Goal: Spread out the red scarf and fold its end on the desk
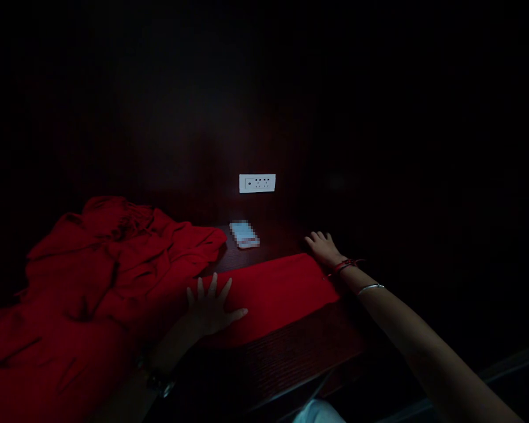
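A red cloth lies on a dark wooden surface in a dim room. Its left part is bunched in folds; its right part is spread flat as a strip. My left hand rests flat on the strip with its fingers spread, open. My right hand lies at the strip's far right corner, fingers stretched out and touching the cloth edge. Its wrist wears a red string and a thin metal bangle.
A white wall socket plate is set in the dark panel behind. A small pale flat object lies on the surface below it, near the cloth. The surroundings are too dark to make out.
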`<state>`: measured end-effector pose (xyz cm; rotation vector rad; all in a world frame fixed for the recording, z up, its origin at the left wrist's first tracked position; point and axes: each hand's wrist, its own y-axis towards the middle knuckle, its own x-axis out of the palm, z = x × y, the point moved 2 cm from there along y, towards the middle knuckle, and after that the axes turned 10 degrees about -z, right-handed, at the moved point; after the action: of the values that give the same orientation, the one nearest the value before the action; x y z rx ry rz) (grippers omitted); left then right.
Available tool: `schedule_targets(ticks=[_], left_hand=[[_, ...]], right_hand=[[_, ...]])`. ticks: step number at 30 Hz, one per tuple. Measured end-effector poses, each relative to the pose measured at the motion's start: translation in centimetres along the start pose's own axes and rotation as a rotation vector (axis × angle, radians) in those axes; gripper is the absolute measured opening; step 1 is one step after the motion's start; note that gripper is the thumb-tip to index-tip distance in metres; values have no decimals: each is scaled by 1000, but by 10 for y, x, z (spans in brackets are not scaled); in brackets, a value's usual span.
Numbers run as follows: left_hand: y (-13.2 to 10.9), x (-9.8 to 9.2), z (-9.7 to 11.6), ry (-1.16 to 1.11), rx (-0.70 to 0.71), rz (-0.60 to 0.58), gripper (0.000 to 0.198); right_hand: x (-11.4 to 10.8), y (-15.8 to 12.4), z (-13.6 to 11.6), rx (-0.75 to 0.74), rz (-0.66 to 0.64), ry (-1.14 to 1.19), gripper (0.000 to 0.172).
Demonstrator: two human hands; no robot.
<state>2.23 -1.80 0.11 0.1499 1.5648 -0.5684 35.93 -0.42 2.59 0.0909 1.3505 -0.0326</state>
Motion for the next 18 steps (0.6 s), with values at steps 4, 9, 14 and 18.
schedule_targets(ticks=[4, 9, 14, 18], left_hand=[[1, -7, 15, 96, 41, 236, 63], [5, -3, 16, 85, 35, 192, 60], [8, 2, 8, 55, 60, 189, 66], [9, 3, 10, 38, 59, 204, 67]], right_hand=[[-21, -24, -72, -154, 201, 255, 43], [-10, -57, -137, -512, -161, 381, 53], [21, -46, -66, -205, -315, 375, 58], [37, -29, 5, 59, -358, 313, 56]])
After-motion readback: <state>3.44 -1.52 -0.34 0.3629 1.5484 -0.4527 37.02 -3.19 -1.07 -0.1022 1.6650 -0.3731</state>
